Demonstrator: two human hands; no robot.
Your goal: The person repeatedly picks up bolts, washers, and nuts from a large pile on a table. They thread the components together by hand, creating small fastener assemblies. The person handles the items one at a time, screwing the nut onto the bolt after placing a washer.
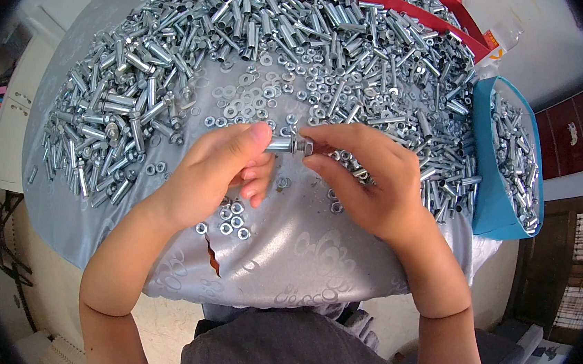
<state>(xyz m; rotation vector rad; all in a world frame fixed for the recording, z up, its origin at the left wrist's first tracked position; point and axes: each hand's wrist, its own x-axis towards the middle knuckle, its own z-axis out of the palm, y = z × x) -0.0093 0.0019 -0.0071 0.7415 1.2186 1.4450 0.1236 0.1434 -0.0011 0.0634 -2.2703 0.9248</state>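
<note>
A metal sleeve anchor bolt (pixel 281 144) sits roughly level over the table's middle, its left end gripped by the left hand (pixel 206 171). The right hand's (pixel 378 183) thumb and forefinger bracket its hex end (pixel 309 148); whether they press on it, I cannot tell. A loosened left grip could drop it among washers (pixel 242 100) farther off, or hex nuts (pixel 225 229) nearer, beside a tear (pixel 212 255) that might swallow small parts.
</note>
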